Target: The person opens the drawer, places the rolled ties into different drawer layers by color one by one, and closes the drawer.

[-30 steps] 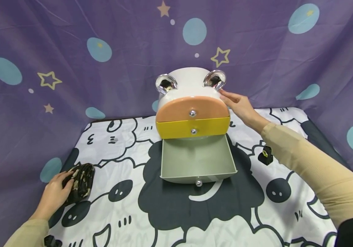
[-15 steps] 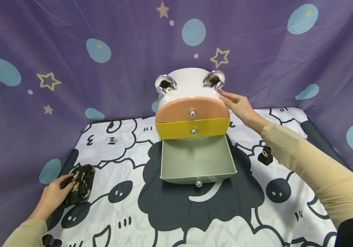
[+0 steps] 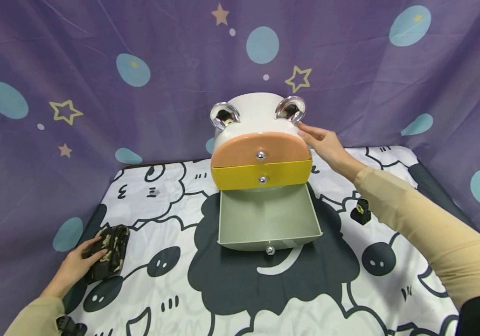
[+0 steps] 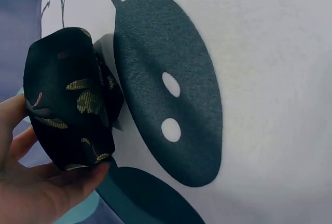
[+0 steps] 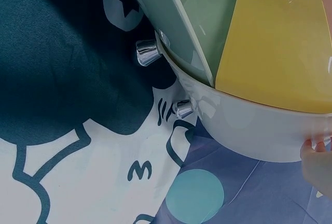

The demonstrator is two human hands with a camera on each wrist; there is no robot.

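On the table's left side, my left hand (image 3: 73, 266) holds a soft black pouch (image 3: 111, 254) with a gold leaf pattern. In the left wrist view the thumb and fingers are around the near end of the pouch (image 4: 72, 99). A frog-shaped drawer cabinet (image 3: 256, 112) with a white top and chrome eyes stands at the back middle. Its pale green bottom drawer (image 3: 269, 217) is pulled out and bare inside. The yellow drawer (image 3: 240, 178) and orange drawer (image 3: 235, 151) above it are closed. My right hand (image 3: 328, 147) touches the cabinet's right side below the eye with extended fingertips.
A sheep-print cloth (image 3: 151, 298) covers the table. Close behind the cabinet hangs a purple curtain (image 3: 181, 93) with stars and blue ovals. A small black object (image 3: 360, 212) shows beside the right sleeve (image 3: 424, 228).
My left hand has adjusted slightly on the pouch, which has shifted and turned a little. The right hand and cabinet hold still; the bottom drawer stays out.
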